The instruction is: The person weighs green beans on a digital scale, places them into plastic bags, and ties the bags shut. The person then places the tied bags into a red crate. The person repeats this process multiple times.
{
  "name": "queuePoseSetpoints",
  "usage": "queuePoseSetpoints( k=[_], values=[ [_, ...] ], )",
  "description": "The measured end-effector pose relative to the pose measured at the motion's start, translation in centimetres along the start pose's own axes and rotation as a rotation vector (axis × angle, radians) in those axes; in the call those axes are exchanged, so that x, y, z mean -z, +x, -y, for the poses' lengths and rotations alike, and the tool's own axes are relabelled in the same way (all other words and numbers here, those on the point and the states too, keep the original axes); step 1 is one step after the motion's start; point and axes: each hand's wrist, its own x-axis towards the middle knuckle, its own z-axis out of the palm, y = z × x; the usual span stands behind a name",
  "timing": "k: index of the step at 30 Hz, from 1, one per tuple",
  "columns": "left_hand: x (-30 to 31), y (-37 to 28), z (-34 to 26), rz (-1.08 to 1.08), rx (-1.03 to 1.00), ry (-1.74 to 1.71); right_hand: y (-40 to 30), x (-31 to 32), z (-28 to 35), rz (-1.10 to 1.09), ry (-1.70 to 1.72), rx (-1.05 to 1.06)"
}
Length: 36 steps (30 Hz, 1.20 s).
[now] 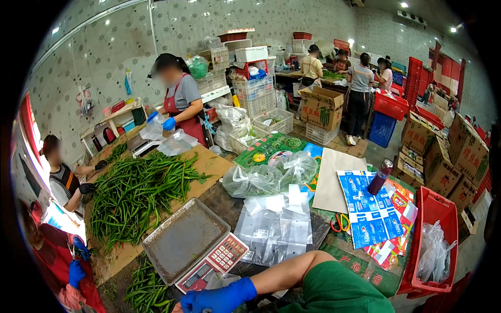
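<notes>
My right hand point(219, 300), in a blue glove, is at the bottom edge, below the keypad of a digital scale point(228, 252). Its fingers are partly cut off, so any grip is hidden. A sliver of bare skin shows beside the glove; whose it is I cannot tell. My left hand is not clearly in view. The scale's metal tray point(186, 240) holds nothing. Loose green chili peppers point(148, 287) lie left of my hand, with a large heap of green chilies point(137, 191) beyond. Clear plastic bags point(274, 231) lie flat right of the scale.
Filled, tied bags point(254, 180) stand behind the flat bags. Orange-handled scissors point(339, 223), printed packaging sheets point(364, 207) and a dark bottle point(380, 178) lie or stand rightward. A red crate point(438, 234) stands at right. Co-workers point(184, 98) surround the table's left side.
</notes>
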Motion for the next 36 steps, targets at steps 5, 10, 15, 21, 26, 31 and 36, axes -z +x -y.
queuePoseSetpoints(
  k=[5, 10, 15, 21, 26, 31, 36],
  values=[
    [6.3, 4.4, -0.7, -0.226, -0.079, 0.105, -4.2, 1.0, -10.0, -0.13, -0.342, 0.227],
    [7.1, 0.7, -2.2, -0.36, -0.343, 0.244, -6.8, 2.0, -10.6, 0.093, -0.146, -0.298],
    [2.6, -1.8, -3.5, -0.232, -0.565, 0.462, -4.2, 1.7, -4.0, -0.026, 0.987, -0.288],
    [-2.6, -4.4, -2.3, -0.158, -0.669, 0.775, -2.3, 0.6, -4.3, -0.112, 0.695, -0.083],
    [5.0, -4.1, -4.0, -0.074, -0.458, -0.031, -5.4, 1.9, -5.0, -0.504, -0.221, 0.197],
    [10.8, 0.9, -2.9, -0.202, -0.302, -0.191, -10.7, 0.2, -8.5, -0.513, 0.401, -0.275],
    [9.8, 0.6, -2.7, -0.328, -0.472, -0.054, -10.1, -0.2, -8.8, -0.636, 1.24, -0.452]
  ],
)
